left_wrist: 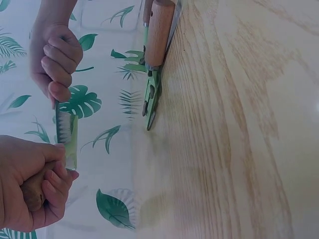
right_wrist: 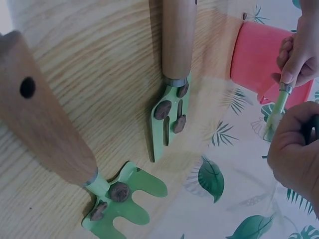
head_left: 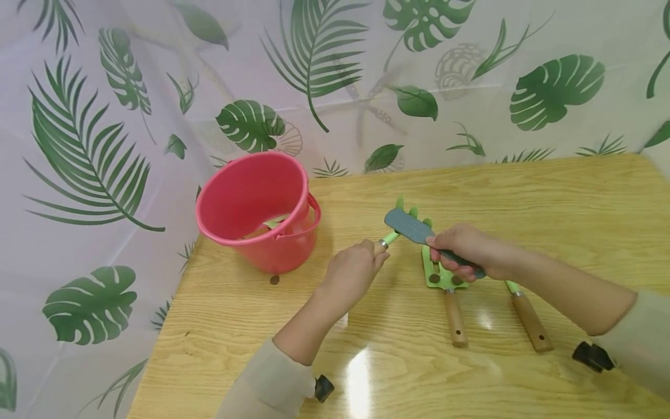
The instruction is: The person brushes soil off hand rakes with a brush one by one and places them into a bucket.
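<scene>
My left hand point(head_left: 352, 273) grips the wooden handle of a small garden rake with a green metal neck point(head_left: 389, 237) and green tines. In my right hand point(head_left: 463, 247) is a grey brush point(head_left: 410, 226), held by its handle over the rake's head. White bristles point(left_wrist: 65, 128) face the green metal in the left wrist view. The brush covers much of the rake head from above. Below the right hand, a green slotted garden fork point(right_wrist: 157, 134) lies on the table, bearing brown lumps point(right_wrist: 162, 110). Beside it lies a wider green fork point(right_wrist: 142, 186) with similar lumps.
A red bucket point(head_left: 277, 256) stands at the back left, its handle hanging on the right side and something green and brown inside. One brown lump point(head_left: 274, 280) lies on the wooden table point(head_left: 235, 349) before it. A leaf-printed sheet point(head_left: 335, 134) hangs behind.
</scene>
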`<state>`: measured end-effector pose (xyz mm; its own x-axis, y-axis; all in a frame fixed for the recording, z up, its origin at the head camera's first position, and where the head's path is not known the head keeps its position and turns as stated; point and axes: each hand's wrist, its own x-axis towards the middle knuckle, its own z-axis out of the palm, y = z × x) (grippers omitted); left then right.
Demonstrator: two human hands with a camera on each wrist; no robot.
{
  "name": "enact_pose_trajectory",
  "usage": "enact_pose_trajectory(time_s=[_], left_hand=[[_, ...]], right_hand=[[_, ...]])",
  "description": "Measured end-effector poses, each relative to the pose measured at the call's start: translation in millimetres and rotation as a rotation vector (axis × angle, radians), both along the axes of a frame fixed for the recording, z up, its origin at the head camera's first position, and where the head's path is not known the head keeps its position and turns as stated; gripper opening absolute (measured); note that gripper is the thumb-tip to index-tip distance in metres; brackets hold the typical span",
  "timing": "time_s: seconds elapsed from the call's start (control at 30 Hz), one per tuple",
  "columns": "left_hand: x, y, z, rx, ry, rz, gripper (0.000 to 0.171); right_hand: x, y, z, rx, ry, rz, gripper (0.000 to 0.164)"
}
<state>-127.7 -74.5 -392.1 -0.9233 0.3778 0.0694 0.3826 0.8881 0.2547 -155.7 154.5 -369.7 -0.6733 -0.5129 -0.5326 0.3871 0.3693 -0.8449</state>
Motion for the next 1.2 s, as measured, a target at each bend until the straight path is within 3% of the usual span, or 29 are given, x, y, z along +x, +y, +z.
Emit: enact_pose_trajectory(time_s=[0.13, 0.37, 0.47, 0.73, 0.87, 1.2], left_hand=[[0.0, 1, -1.2, -0.009, -0.004, -0.013, 0.034], [0.0, 5, -3.5, -0.137, 0.019, -0.045, 0.029], [0.2, 5, -2.8, -0.173, 0.038, -0.048, 0.029], [-0.6, 5, -2.5, -0.188, 0.055, -0.028, 0.028], [-0.9, 6, -2.7, -0.169, 0.04, -0.013, 0.029], [0.6, 8, -4.9, -0.198, 0.093, -0.021, 0.029]], right_hand=[[3.9, -3, -1.6, 0.167, 0.204, 0.039, 0.037], [12.9, -11, -6.9, 0.475, 0.662, 0.14, 0.035], [15.2, -13, -10.7, 0.552, 0.792, 0.159, 0.035], [16.2, -13, -16.4, 0.625, 0.942, 0.157, 0.034], [16.8, -13, -18.6, 0.642, 0.957, 0.146, 0.034], [16.0, -13, -15.4, 0.644, 0.972, 0.129, 0.036]])
